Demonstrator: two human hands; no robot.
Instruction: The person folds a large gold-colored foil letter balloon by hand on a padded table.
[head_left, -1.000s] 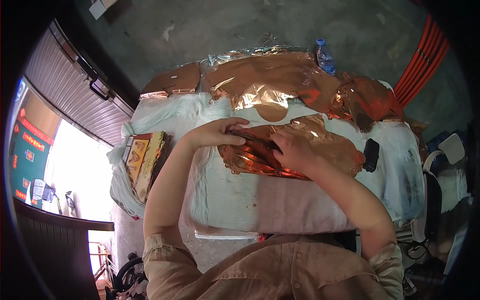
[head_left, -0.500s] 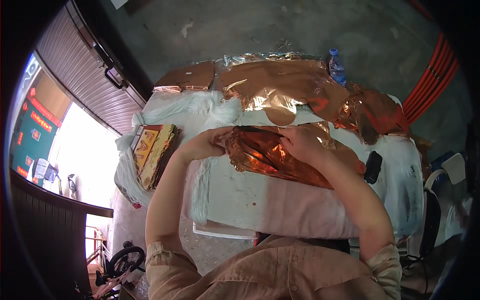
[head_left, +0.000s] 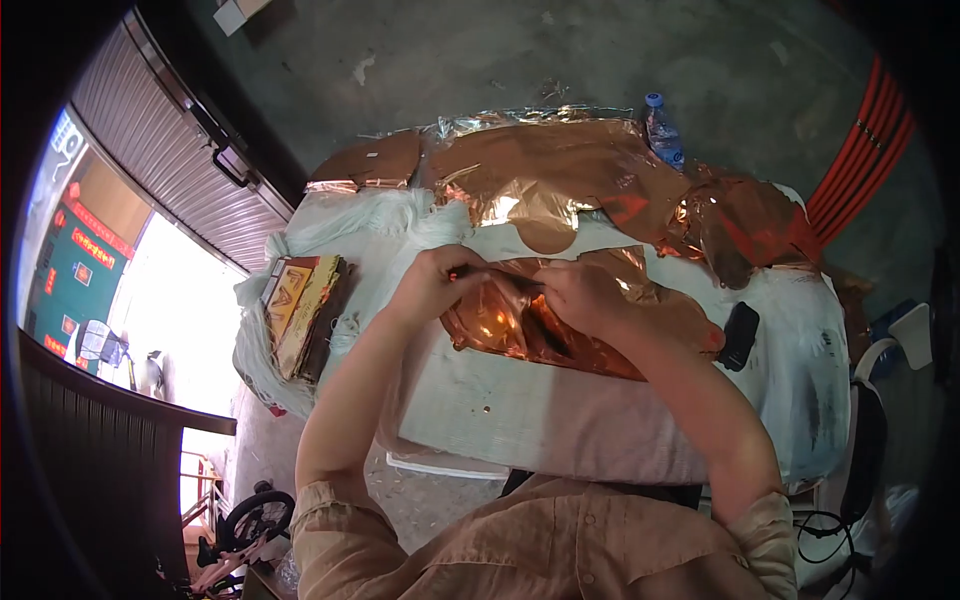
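Note:
Across the middle of the white-covered table lies a crumpled, shiny copper-coloured foil sheet (head_left: pixel 490 325), thin and bent into folds. My left hand (head_left: pixel 438 285) pinches its upper left edge, fingers closed. Close beside it, my right hand (head_left: pixel 580 298) is closed on the same upper edge, with its fingertips partly hidden. Between and below the hands the foil gapes in a dark fold. A bundle of white strings (head_left: pixel 380 215) lies beyond my left hand. Farther back are larger flat copper-coloured foil sheets (head_left: pixel 545 165).
A stack of printed cards or packets (head_left: pixel 305 310) lies at the table's left. A black oblong object (head_left: pixel 739 337) sits right of the foil. A plastic bottle (head_left: pixel 662 132) stands behind. Red pipes (head_left: pixel 865 150) run at the far right; a shutter door (head_left: pixel 180 130) is at left.
My left hand has moved up and slightly right, and my right hand has come left, so they are closer together. The foil between them has bunched and its fold has opened.

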